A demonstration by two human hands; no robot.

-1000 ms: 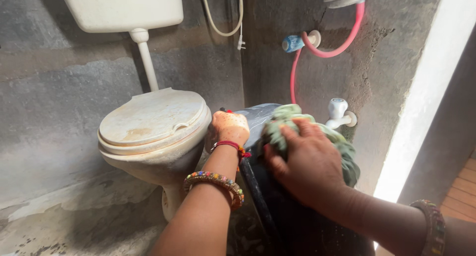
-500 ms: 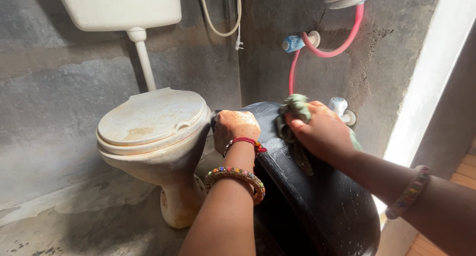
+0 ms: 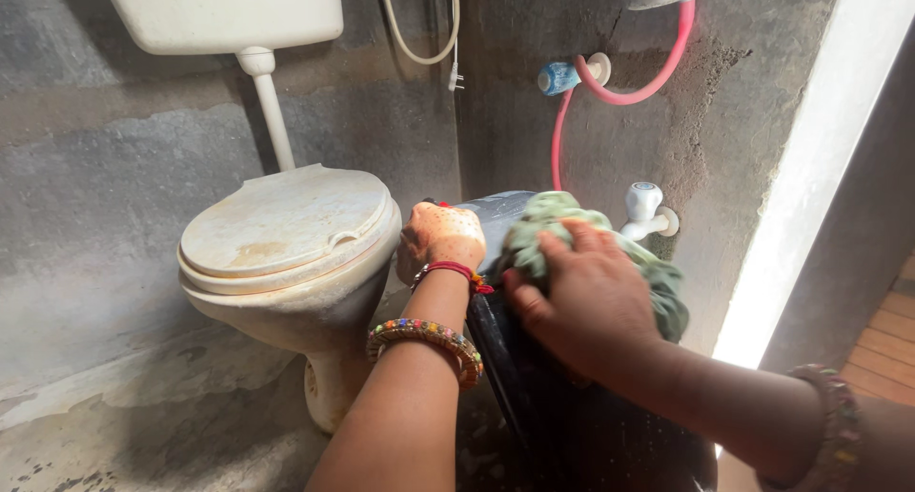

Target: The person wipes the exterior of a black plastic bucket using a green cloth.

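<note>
Green cloth [image 3: 610, 254] sits bunched under your right hand [image 3: 586, 297], whose fingers [image 3: 572, 244] are spread and curled over it, pressing it onto the black tub [image 3: 572, 425]. The tub lies tipped on its side, its dark wet wall running down below your palm and its rim just left of your thumb. Your left hand [image 3: 440, 239] is closed on the tub's upper edge, fingers folded over it and out of sight, with a red thread [image 3: 456, 271] and a beaded bangle [image 3: 427, 339] on the wrist behind. Just left of those fingers stands the toilet [image 3: 286, 244], lid down, stained, its cistern [image 3: 219, 10] on the wall above. Beyond your right fingertips a white tap [image 3: 646, 211] sticks out of the rough grey wall [image 3: 734, 120], close to the cloth but apart from it. Higher up, a pink hose [image 3: 629, 92] loops from a blue-capped fitting [image 3: 558, 77].
</note>
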